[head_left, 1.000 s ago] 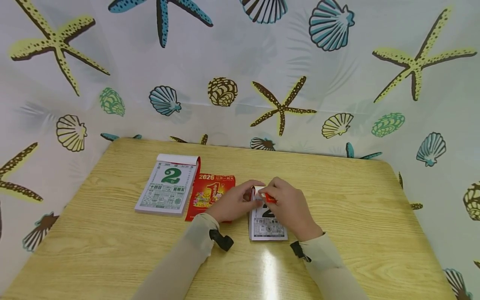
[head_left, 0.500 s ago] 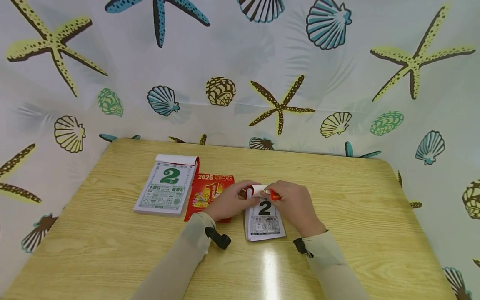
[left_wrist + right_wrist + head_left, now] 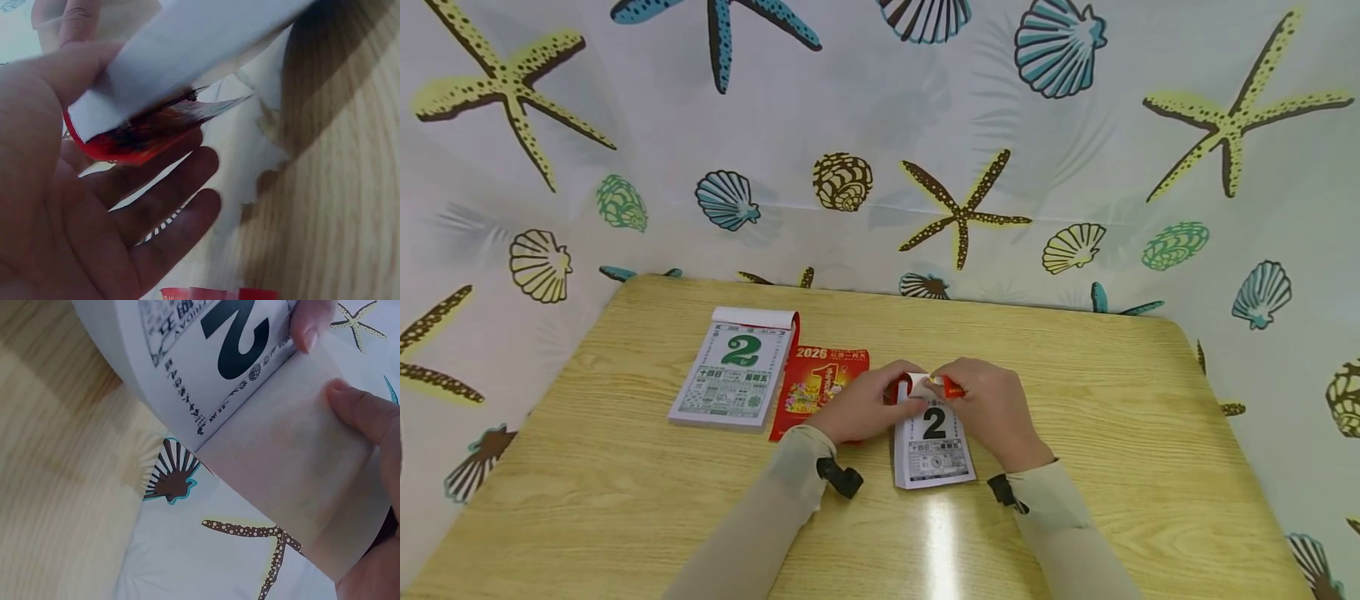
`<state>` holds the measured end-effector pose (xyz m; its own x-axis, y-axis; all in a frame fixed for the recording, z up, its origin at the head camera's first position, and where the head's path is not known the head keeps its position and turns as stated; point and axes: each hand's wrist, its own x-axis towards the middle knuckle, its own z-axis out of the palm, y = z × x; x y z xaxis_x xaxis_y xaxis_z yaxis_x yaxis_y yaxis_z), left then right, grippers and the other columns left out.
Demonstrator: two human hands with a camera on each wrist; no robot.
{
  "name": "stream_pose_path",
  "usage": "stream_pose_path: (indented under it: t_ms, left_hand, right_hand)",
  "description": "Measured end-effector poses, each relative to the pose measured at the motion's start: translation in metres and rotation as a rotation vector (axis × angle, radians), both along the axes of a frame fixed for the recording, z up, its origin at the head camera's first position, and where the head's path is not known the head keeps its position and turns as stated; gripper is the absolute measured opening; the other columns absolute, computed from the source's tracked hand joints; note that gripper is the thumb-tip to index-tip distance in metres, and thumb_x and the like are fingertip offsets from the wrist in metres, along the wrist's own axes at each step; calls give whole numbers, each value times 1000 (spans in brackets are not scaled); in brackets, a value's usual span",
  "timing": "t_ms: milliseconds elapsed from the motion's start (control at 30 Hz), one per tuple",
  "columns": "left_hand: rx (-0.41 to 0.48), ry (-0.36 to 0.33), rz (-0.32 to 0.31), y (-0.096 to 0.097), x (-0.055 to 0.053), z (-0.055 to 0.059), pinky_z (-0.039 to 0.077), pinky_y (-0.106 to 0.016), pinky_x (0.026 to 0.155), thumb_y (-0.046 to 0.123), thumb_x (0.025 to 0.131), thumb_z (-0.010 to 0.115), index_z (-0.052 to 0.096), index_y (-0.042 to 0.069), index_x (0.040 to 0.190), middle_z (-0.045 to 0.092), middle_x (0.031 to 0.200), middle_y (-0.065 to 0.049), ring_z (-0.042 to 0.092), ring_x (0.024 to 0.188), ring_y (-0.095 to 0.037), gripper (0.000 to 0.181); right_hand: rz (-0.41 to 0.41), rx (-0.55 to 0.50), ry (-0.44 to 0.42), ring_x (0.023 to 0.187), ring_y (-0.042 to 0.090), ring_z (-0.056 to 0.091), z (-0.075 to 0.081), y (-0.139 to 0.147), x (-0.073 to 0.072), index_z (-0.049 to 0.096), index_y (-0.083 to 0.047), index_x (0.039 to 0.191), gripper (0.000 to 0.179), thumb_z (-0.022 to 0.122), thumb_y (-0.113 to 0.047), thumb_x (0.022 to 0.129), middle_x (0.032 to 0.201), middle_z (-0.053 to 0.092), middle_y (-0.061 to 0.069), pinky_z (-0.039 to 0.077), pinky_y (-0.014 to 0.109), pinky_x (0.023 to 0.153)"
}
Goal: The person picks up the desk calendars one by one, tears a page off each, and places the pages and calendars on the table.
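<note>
A small tear-off calendar (image 3: 934,454) with a black 2 on its page is held at its top end by both hands in the head view. My left hand (image 3: 868,406) grips its upper left corner, thumb on the page side and fingers behind, as the left wrist view shows. Across from it, my right hand (image 3: 997,410) pinches the calendar's folded-back cover flap, with a bit of red (image 3: 953,388) showing by the fingers. In the right wrist view, the pale underside of the flap (image 3: 281,456) spreads above the page, the right thumb pressed on it.
A larger calendar (image 3: 730,375) with a green 2 lies on the left of the wooden table (image 3: 1112,417). Beside it is a red 2026 sheet (image 3: 808,375), partly covered by the left hand. A cloth (image 3: 880,100) printed with starfish and shells hangs behind the table.
My right hand has shifted slightly right with the cover flap, uncovering the whole black 2. The calendar's lower end has tilted a little and moved slightly nearer. The left hand stays at the corner.
</note>
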<state>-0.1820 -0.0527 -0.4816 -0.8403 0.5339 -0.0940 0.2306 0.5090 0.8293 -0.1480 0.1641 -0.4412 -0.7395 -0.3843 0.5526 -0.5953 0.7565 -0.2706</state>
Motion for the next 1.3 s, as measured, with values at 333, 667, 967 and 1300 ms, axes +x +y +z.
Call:
stream_pose_path:
  t_ms: [333,667,967,1300]
  left_hand:
    - [23,-70,-1,0,-1,-2,53,-35,77,45,98,71,63,24,117,71,100,7,65,88,-17,29]
    - [87,-60,89,-2,-5,-6,55,-37,90,38,99,70,61,20,127,73,109,5,68,95,-14,34]
    - [103,-115,89,-3,-4,-6,53,-43,101,38,101,68,58,22,136,72,117,5,69,103,-14,39]
    - [130,-163,58,-3,-6,-9,55,-40,95,38,101,68,59,23,134,73,113,6,70,99,-16,38]
  right_hand:
    - [19,-33,-9,78,13,73,1,5,-2,80,-13,91,14,86,-25,87,87,77,-1,59,31,67]
    - [16,10,-143,60,5,56,8,16,-2,82,-13,96,11,77,-23,95,80,76,-4,46,25,57]
    - [-25,-170,-188,74,15,72,-1,16,-8,82,-7,100,17,71,-21,99,92,79,6,55,32,63]
    - [-134,-394,-359,75,14,71,-16,19,-17,82,-9,104,23,69,-28,101,96,79,4,55,31,61]
